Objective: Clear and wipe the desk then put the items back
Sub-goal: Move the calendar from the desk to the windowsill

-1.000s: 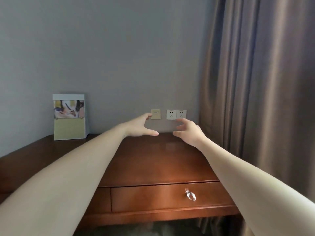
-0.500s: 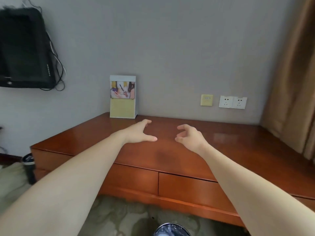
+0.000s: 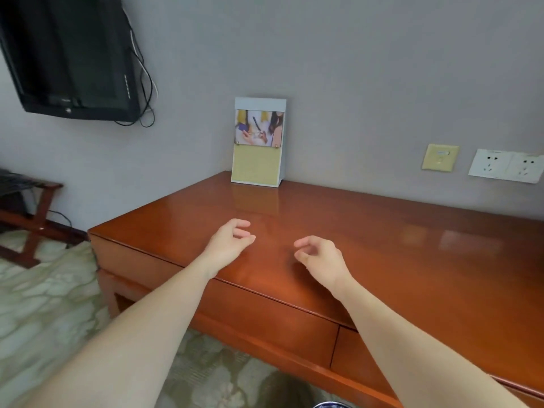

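Both grips empty: left hand (image 3: 228,245) and right hand (image 3: 322,257) hover over the counter (image 3: 382,245), fingers loosely curled, holding nothing. Display stand (image 3: 259,142) upright at the counter's back edge, by the wall, well ahead of both hands. Risk: stand looks tall, light, narrow-footed; a one-sided nudge likely tips it or skates it across the lacquer. Counter: reddish wood, hard gloss, mirror-like reflections, square edges. Stand: pale boxy frame, photo panel above, matte yellow panel below

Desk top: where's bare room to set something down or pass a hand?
The desk is bare right of the right hand, below the wall sockets. Also bare: the left corner, between the left hand and the leaflet stand. Only the stand, at the back wall, takes room.
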Tool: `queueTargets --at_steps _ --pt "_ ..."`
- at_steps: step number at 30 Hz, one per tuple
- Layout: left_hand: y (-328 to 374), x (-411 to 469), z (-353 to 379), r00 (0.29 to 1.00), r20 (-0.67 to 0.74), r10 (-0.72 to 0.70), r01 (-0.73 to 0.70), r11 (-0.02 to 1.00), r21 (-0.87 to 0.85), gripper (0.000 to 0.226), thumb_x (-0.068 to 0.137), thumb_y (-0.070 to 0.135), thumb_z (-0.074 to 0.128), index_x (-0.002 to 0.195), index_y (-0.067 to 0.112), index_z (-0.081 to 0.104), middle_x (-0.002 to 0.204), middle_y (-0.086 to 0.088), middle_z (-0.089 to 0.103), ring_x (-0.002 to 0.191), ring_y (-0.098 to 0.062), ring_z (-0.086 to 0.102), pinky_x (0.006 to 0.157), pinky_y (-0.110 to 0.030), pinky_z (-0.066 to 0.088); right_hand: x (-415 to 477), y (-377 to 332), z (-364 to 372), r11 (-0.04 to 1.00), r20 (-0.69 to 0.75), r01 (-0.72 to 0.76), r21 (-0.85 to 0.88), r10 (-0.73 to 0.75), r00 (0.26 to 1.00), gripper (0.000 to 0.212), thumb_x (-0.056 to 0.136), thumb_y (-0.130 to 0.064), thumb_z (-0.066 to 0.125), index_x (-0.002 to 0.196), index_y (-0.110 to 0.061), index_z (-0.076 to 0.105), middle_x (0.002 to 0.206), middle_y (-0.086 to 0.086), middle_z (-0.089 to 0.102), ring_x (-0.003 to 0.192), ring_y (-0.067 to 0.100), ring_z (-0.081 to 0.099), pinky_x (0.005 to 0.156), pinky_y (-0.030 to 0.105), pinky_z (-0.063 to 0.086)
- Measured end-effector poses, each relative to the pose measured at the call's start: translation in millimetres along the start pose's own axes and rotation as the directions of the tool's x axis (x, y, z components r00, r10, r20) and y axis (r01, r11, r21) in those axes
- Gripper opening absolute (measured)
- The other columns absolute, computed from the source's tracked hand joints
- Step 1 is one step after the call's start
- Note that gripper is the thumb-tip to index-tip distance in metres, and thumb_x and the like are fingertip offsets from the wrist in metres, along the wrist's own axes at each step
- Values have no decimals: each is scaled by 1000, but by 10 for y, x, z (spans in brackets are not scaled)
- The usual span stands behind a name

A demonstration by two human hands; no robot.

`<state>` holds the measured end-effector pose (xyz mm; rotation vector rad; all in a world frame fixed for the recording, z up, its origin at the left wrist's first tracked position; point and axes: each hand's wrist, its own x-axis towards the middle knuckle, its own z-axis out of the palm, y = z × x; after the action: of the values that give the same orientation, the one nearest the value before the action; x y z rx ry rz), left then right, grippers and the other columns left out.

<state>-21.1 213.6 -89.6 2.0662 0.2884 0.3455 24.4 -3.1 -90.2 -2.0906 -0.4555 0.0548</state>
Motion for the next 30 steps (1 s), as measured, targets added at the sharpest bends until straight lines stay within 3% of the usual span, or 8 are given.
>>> queueTargets --at_steps 5,9,12,14,18,22,26,30 --pt "-274 579 -87 980 -196 -25 -22 972 -235 25 93 20 63 116 28 60 109 5 65 105 -14 63 96 -31 49 673 -3 264 970 -77 -35 242 55 996 16 89 -13 62 91 -28 68 89 -3 72 82 13 68 86 34 56" --pt "-366 1147 -184 929 -358 -92 -156 780 -606 27 93 6 62 119 12 61 105 -6 65 103 -14 65 94 -27 52 1284 8 461 892 -152 -14 452 93 984 15 87 -8 63 90 -21 71 86 0 73 82 13 70 88 38 57" --pt "-452 1622 -246 892 -434 -129 -237 684 -690 25 92 5 62 117 10 61 101 -7 66 100 -15 66 93 -28 53 1778 35 600 875 -210 49 482 60 976 16 86 -10 63 90 -23 71 83 -1 74 85 13 71 90 38 56" --pt "-521 1974 -285 884 -459 -92 -265 711 -652 22 92 5 61 113 10 61 97 -6 66 96 -12 66 94 -28 53 2129 65 673 877 -247 77 474 49 968 17 86 -10 63 89 -25 70 81 -2 74 85 15 71 92 40 55" --pt "-693 2628 -346 869 -495 24 -250 883 -397 18 91 11 60 104 23 62 96 0 66 88 -5 66 95 -32 53 2825 149 763 883 -342 126 452 41 939 20 85 -9 63 87 -28 67 79 -5 71 81 14 69 87 39 57" --pt "-822 3120 -392 835 -550 -1 -170 951 -260 20 88 14 53 97 31 59 85 4 65 81 -11 64 89 -41 56 3380 199 829 919 -419 117 376 56 906 20 87 -13 57 95 -29 64 87 -9 67 86 19 68 63 22 49" --pt "-843 3436 -406 804 -562 194 -155 981 117 20 87 16 48 101 26 59 79 14 61 88 -17 63 81 -32 50 3736 217 870 945 -419 81 317 63 906 34 88 -12 56 121 -22 61 102 -6 66 98 18 64 82 27 48" --pt "-865 3711 -430 813 -520 260 -157 959 235 26 90 14 51 116 18 55 97 8 61 92 -14 59 78 -24 38 4024 246 924 978 -328 62 198 7 945 47 90 -10 55 136 -16 50 121 -1 62 107 16 54 90 25 41"
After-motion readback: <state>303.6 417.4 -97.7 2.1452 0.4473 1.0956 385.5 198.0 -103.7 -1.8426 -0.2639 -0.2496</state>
